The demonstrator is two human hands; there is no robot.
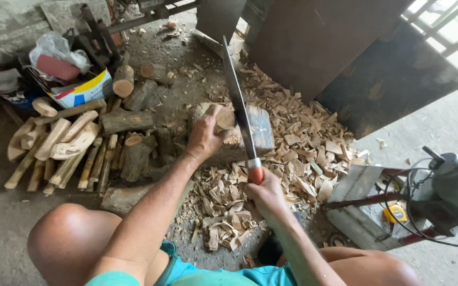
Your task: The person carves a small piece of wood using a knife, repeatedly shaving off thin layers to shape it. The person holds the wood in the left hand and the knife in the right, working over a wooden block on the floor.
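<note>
My left hand (203, 137) grips a short piece of wood (223, 117) and holds it upright on a wooden chopping block (261, 130). My right hand (265, 195) is closed on the reddish handle of a long machete (237, 98). Its blade points away from me, raised just right of the wood piece. My bare knees show at the bottom of the view.
Wood chips (298, 143) cover the ground around and right of the block. A pile of cut sticks and carved pieces (75, 143) lies at left, with logs (133, 153) beside it. A machine on a red frame (441, 190) stands at right. Dark metal sheets (345, 58) lean behind.
</note>
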